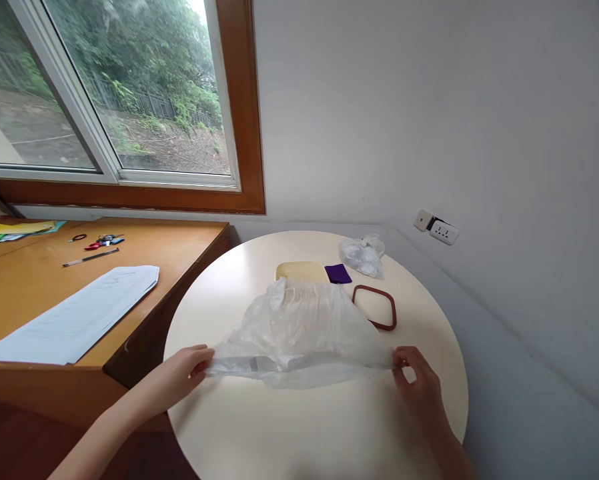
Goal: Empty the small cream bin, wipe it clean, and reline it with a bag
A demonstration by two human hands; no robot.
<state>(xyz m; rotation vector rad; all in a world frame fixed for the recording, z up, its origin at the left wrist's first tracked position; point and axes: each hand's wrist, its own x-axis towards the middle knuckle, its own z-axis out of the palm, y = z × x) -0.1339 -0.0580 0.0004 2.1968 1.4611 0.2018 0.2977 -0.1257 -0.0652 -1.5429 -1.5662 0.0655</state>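
A translucent white plastic bag [309, 327] is stretched wide above the round white table [289, 433]. My left hand [192, 367] pinches its left end, and my right hand [414, 377] pinches the right end between thumb and fingers. Behind the bag, partly covered by it, lies a pale yellow tray or lid [302, 271]. A dark purple folded cloth [338, 274] sits just right of that. The brown rounded-square frame [393, 310] rests on the table at the right, its left part close to the bag's edge.
A crumpled clear bag [363, 255] lies at the table's back right. On the wooden desk [189, 240] at left are papers [79, 313], a pen [90, 258] and keys [107, 241]. The wall socket [444, 231] is at right.
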